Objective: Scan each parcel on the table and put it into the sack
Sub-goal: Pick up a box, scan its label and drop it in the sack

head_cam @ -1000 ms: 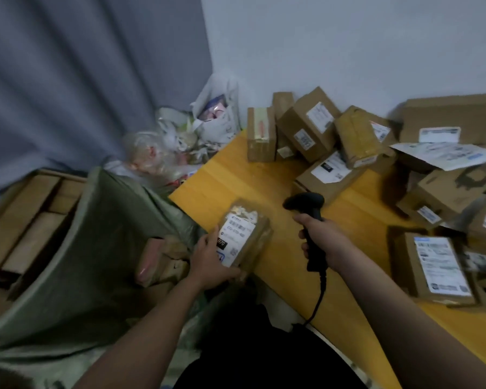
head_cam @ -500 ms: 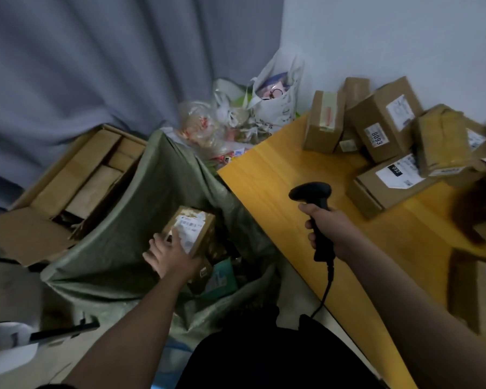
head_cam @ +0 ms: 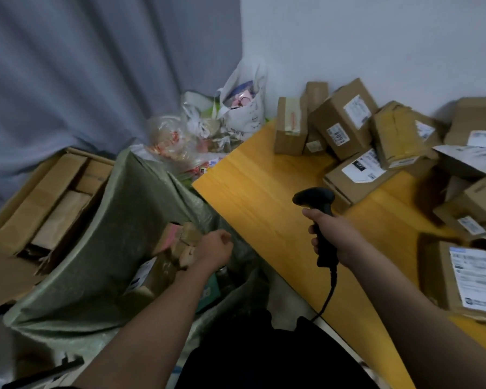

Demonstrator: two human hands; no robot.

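Since half a second ago: parcel with white label (head_cam: 149, 273) released, now lying in the sack (head_cam: 96, 262) among other parcels; left hand (head_cam: 215, 248) drawn back and up over the sack mouth, near the desk edge.

Left hand: fingers curled, apparently clenched on nothing, though blur leaves that uncertain.

Right hand (head_cam: 330, 237): wrapped round the grip of a black handheld scanner (head_cam: 317, 217), head pointing left above the desk (head_cam: 264, 203); black cable hanging from the grip base toward the lap.

Sack: green woven, mouth open, standing just left of the desk; contents include a pink-taped box (head_cam: 170, 234) and small brown boxes, partly behind the left hand.

Desk, far side: pile of brown cardboard parcels (head_cam: 345, 122) against the white wall, most with white labels, several tilted and leaning on one another. Desk, near right: flat labelled parcel (head_cam: 469, 279), label up.

Beyond the sack: plastic bags (head_cam: 236, 108) in the corner. Left of the sack: open carton (head_cam: 40, 197) on the floor holding brown boxes. Behind: grey curtain (head_cam: 82, 66).
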